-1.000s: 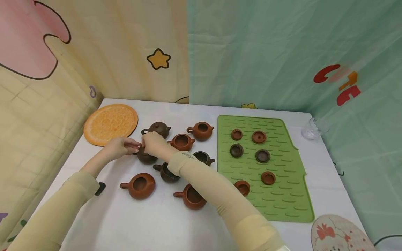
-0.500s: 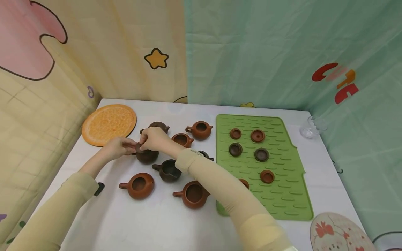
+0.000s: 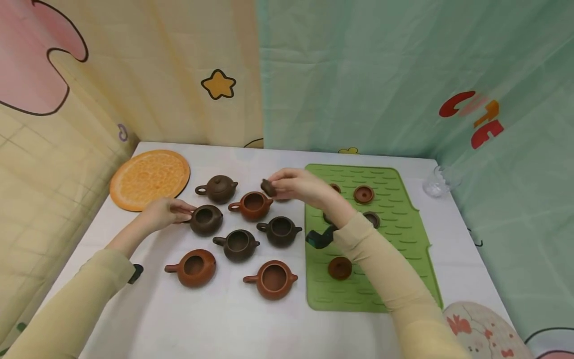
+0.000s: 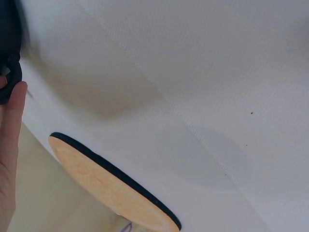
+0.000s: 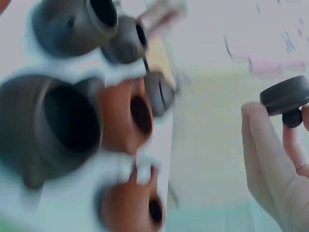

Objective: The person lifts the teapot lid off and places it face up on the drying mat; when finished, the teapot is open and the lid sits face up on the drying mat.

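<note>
My left hand (image 3: 165,214) pinches the handle of a dark brown teapot (image 3: 212,228) whose mouth is uncovered; in the left wrist view only the teapot's handle and side (image 4: 8,36) show at the edge. A small dark round lid (image 5: 284,95) is in my right hand (image 3: 301,186), held by its knob above the teapots. Behind the left hand's teapot stands another dark teapot (image 3: 220,189) with its lid on. An open reddish-brown teapot (image 3: 254,212) is just below the right hand. A second reddish one (image 5: 126,205) is mostly covered by that hand in the head view.
More lidless teapots, dark (image 3: 237,253) and reddish (image 3: 269,290), stand on the white table. A green mat (image 3: 325,299) at right bears several lids, some behind the right arm. An orange round mat (image 3: 150,179) lies back left, a clear glass dish (image 3: 435,187) back right.
My right hand has lifted the lid from the dark teapot and moved right with it. The teapot's mouth now shows. The left hand keeps hold of the handle.
</note>
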